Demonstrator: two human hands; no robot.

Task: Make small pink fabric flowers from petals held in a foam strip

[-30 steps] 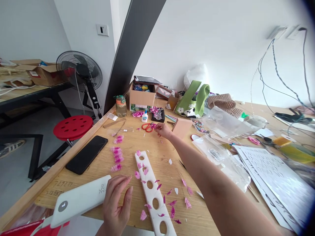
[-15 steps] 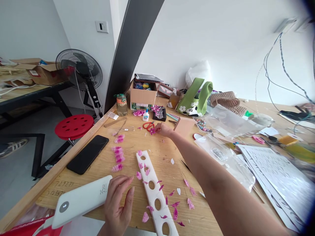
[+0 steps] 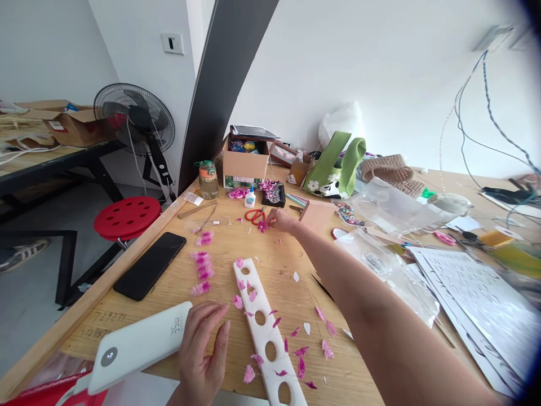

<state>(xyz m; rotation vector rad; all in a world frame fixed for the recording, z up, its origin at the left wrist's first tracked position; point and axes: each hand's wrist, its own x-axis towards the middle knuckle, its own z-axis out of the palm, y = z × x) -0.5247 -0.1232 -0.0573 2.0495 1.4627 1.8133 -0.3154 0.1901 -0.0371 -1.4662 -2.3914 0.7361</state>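
Observation:
My right hand (image 3: pixel 279 219) reaches far across the table, its fingers closed on a small magenta flower (image 3: pixel 262 226). Just beyond it lie red-handled scissors (image 3: pixel 255 215). My left hand (image 3: pixel 203 341) rests near the front, fingers apart and holding nothing, beside a white power bank (image 3: pixel 141 344). To its right lies a white foam strip (image 3: pixel 255 332) with round holes and several pink petals on it. More magenta petals (image 3: pixel 301 367) are scattered to the right of the strip. Fluffy pink-and-white pieces (image 3: pixel 203 265) form a column left of the strip.
A black phone (image 3: pixel 150 265) lies near the left edge. A glue bottle (image 3: pixel 250 197), a black tray (image 3: pixel 274 195), a jar (image 3: pixel 208 180) and a cardboard box (image 3: pixel 245 163) stand at the back. A green bag (image 3: pixel 333 175), plastic bags and printed sheets (image 3: pixel 469 304) crowd the right.
Both hands keep almost the same places, the right one still at the magenta flower. The view has shifted very slightly.

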